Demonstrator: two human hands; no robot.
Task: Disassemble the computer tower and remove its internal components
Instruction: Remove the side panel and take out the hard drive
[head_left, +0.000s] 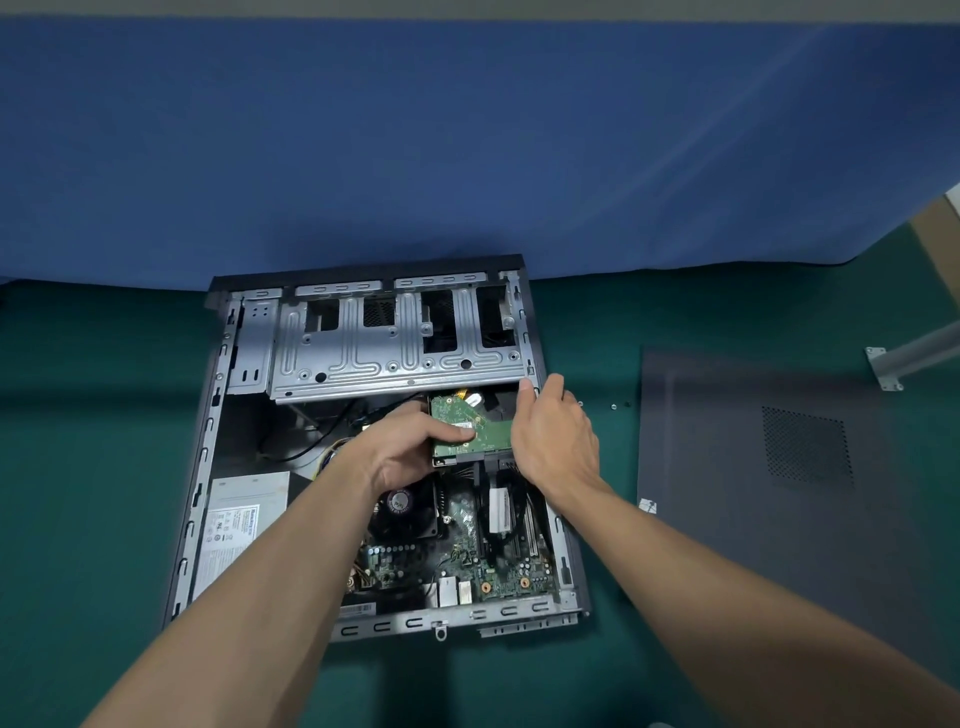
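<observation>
The open computer tower (208, 447) lies on its side on the green mat. A hard drive (485, 423) with its green circuit board facing up sits just below the silver drive cage (395, 343). My left hand (410, 452) grips the drive's left and front edge, thumb on the board. My right hand (553, 436) rests at the drive's right side by the case wall, fingers pointing up toward the cage corner; what it touches is hidden. Black cables (501, 470) plug into the drive's near edge. The motherboard (488, 566) and CPU fan (402, 506) lie below.
The power supply (241, 525) fills the case's lower left. The removed dark side panel (769, 467) lies flat to the right. Small screws (614, 406) sit on the mat between case and panel. A blue partition (467, 145) stands behind; a metal bracket (893, 364) is far right.
</observation>
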